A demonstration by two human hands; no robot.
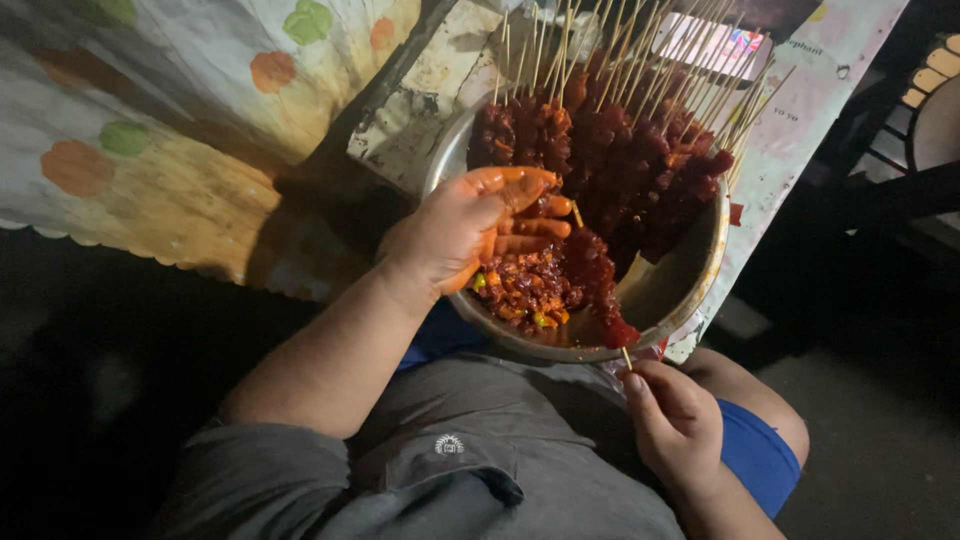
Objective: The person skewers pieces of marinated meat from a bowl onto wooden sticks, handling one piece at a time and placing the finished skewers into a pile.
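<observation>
One head camera is looking steeply down, close over the lap, the bowl [690,290] sitting centre frame, worktop [180,200] filling upper left.

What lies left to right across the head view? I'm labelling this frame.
Patterned cloth → left hand → loose marinated meat → metal bowl, with the right hand below it holding a skewer.

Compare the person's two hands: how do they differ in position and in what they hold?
The left hand reaches into the metal bowl, its fingers on the loose red marinated meat; the right hand stays outside, below the rim. The left hand is smeared orange-red with sauce; the right hand looks mostly clean. The right hand pinches the skewer in progress; the left holds no stick. Both are bare.
</observation>
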